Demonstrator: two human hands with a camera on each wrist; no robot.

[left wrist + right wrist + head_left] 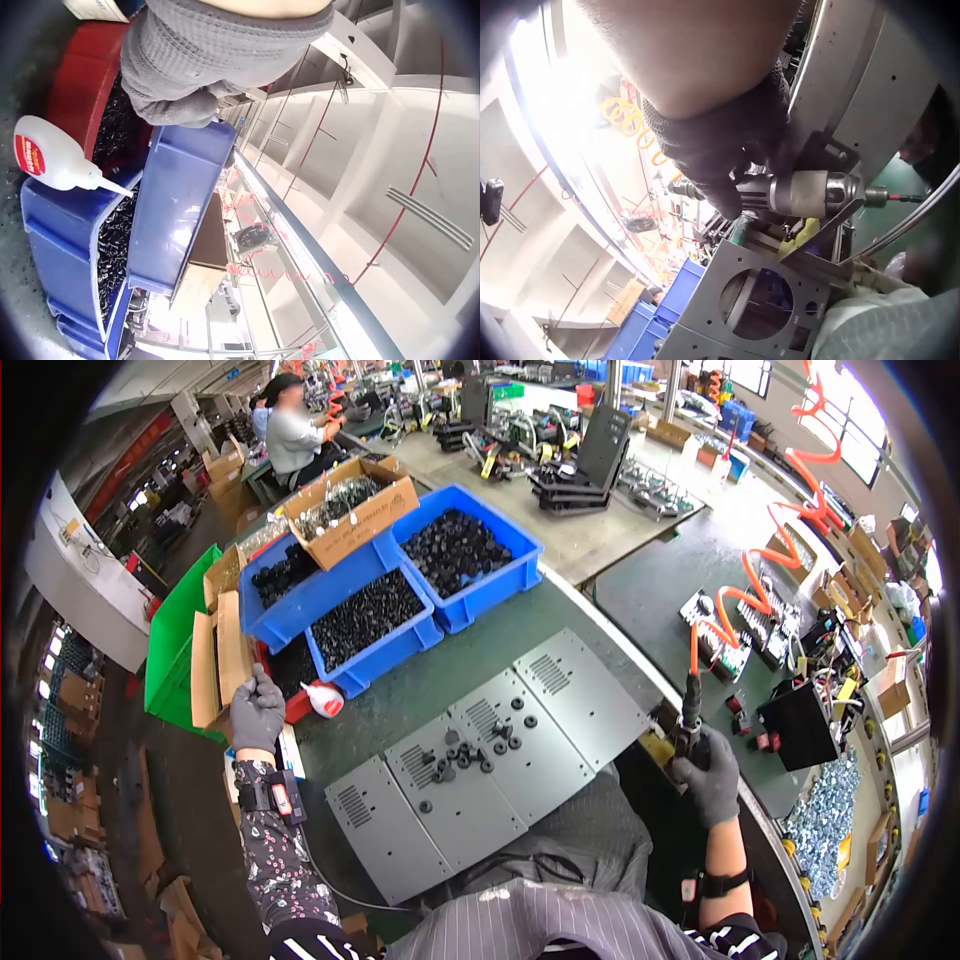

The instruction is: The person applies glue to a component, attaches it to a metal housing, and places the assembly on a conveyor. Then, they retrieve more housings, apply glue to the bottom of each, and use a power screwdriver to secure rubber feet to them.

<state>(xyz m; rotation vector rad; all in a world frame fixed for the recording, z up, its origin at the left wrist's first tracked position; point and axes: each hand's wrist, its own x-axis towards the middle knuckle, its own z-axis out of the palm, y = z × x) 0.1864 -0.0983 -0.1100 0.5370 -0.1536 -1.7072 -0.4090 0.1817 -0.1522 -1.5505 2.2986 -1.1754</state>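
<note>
Right of the row of grey slotted metal panels point(490, 800), the grey-gloved right hand point(712, 775) grips a silver-and-dark cylindrical metal screwdriver point(780, 195); its long axis crosses the right wrist view, bit pointing rightward. Left of the panels, the grey-gloved left hand point(258, 712) bends its fingers; I cannot tell whether they hold anything.

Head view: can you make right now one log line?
right hand: holds power tool | left hand: near red bin | black pieces: on grey panels

The right grip point(710, 775) partly hides the power screwdriver point(799, 193).
</note>
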